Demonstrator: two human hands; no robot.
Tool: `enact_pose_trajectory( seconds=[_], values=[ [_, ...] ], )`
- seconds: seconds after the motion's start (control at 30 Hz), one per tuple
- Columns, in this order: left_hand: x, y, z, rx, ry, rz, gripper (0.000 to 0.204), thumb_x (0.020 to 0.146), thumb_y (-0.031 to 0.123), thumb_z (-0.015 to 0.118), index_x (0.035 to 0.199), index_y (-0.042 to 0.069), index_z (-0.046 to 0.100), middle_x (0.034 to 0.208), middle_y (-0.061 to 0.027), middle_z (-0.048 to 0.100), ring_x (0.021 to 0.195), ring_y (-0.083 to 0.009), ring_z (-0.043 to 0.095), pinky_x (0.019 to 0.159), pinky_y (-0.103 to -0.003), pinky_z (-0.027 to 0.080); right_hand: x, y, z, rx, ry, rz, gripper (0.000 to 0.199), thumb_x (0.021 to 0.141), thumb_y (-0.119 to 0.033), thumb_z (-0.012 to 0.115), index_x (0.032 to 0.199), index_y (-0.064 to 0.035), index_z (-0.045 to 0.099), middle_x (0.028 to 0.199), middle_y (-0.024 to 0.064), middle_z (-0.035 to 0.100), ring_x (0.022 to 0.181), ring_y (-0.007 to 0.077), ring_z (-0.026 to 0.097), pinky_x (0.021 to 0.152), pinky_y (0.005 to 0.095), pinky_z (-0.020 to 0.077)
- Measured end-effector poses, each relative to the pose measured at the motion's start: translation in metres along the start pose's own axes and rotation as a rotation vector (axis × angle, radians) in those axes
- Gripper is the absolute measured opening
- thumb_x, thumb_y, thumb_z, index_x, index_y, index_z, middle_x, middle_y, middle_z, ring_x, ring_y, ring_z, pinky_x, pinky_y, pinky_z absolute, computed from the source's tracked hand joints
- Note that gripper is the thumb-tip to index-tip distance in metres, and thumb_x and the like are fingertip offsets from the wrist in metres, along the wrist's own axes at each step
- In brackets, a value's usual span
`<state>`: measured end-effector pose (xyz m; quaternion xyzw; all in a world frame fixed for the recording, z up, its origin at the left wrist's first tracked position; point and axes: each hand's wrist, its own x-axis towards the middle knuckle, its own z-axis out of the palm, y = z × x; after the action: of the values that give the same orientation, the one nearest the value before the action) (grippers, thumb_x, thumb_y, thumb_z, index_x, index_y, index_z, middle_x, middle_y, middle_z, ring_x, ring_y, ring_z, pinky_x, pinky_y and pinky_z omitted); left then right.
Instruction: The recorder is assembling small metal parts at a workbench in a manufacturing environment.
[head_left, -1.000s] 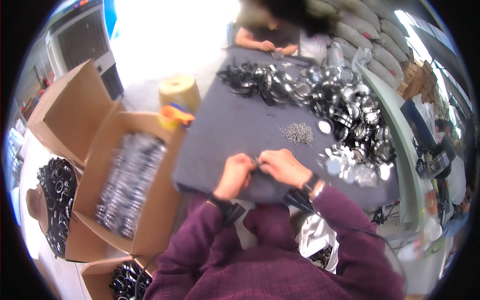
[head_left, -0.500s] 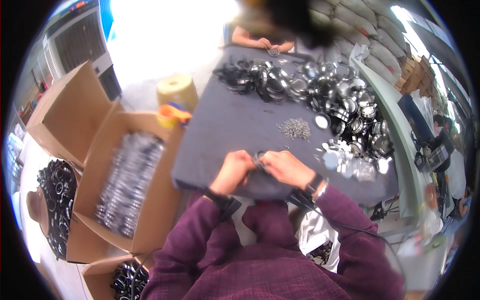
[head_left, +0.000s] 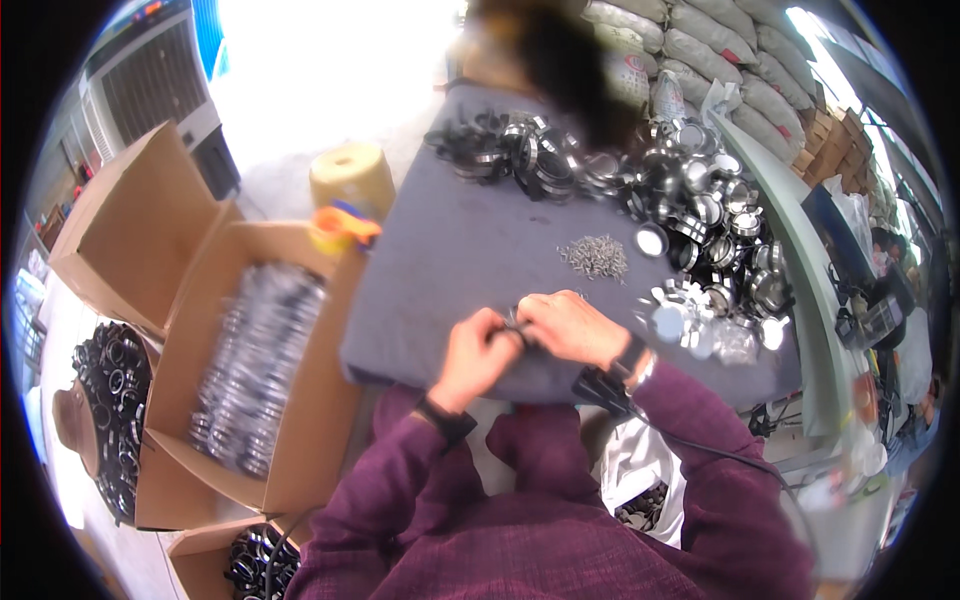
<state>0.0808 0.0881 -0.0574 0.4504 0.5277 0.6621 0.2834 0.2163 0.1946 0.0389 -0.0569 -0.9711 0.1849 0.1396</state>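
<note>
Over the near edge of the grey-covered table (head_left: 440,260), my left hand (head_left: 474,350) and my right hand (head_left: 570,327) meet, fingers pinched together. Between their fingertips is a small dark metal ring-like part (head_left: 513,324), mostly covered by the fingers, so its exact kind is unclear. Beyond my right hand lies a little heap of small grey metal pieces (head_left: 596,258), perhaps screws. To the right are shiny, flat round pieces (head_left: 668,322). A large pile of metal-and-black rings (head_left: 705,210) spreads along the far and right sides.
An open cardboard box (head_left: 205,440) at left holds rows of shiny rings (head_left: 260,370). Behind it stand a yellow roll (head_left: 350,180) and an orange tape roll (head_left: 338,232). A white bag (head_left: 640,455) hangs by my legs. Stacked sacks (head_left: 700,45) rise behind; a blurred dark head (head_left: 575,60) leans over the far edge.
My left hand has turned and dropped slightly, while my right hand has shifted a little, both still pinching the part. Across the table, the dark head has lowered, covering the other person's hands.
</note>
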Motion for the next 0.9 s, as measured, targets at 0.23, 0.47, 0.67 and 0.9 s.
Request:
enact_pose_trajectory(
  seconds=[0.23,0.47,0.67,0.9],
  values=[
    [-0.003,0.015,0.002,0.427,0.072,0.258,0.024,0.074,0.011,0.073,0.08,0.001,0.052,0.058,-0.0094,0.057,0.047,-0.0178,0.053,0.047,-0.029,0.042,0.02,0.006,-0.008,0.109,-0.056,-0.013,0.014,0.073,-0.005,0.064,0.084,-0.0023,0.055,0.077,0.0131,0.063,0.072,0.0349,0.062,0.061,0.0424,0.0481],
    [0.001,0.013,0.01,0.506,0.108,0.318,0.024,0.077,0.016,0.071,0.079,0.003,0.051,0.058,-0.0138,0.054,0.049,-0.0279,0.057,0.047,-0.035,0.043,0.005,0.007,0.0,-0.003,0.081,0.052,0.015,0.074,-0.011,0.061,0.088,-0.0061,0.058,0.081,0.0125,0.064,0.074,0.0344,0.063,0.064,0.043,0.0494],
    [-0.004,0.016,0.003,0.681,0.016,0.428,0.025,0.076,0.012,0.073,0.081,0.002,0.05,0.056,-0.012,0.053,0.049,-0.0253,0.054,0.048,-0.035,0.042,-0.017,0.006,0.028,-0.021,0.216,0.063,0.014,0.08,-0.014,0.059,0.09,-0.0063,0.055,0.083,0.0132,0.063,0.078,0.0362,0.061,0.069,0.0457,0.0475],
    [0.0,0.02,-0.015,0.161,-0.091,0.056,0.016,0.073,0.0,0.071,0.085,0.001,0.059,0.078,0.0005,0.062,0.066,-0.0063,0.051,0.059,-0.022,0.043,-0.059,0.019,0.015,0.549,0.429,0.37,0.021,0.085,-0.013,0.064,0.099,0.0001,0.056,0.081,0.0084,0.064,0.076,0.0188,0.063,0.071,0.0335,0.0503]
  ],
)
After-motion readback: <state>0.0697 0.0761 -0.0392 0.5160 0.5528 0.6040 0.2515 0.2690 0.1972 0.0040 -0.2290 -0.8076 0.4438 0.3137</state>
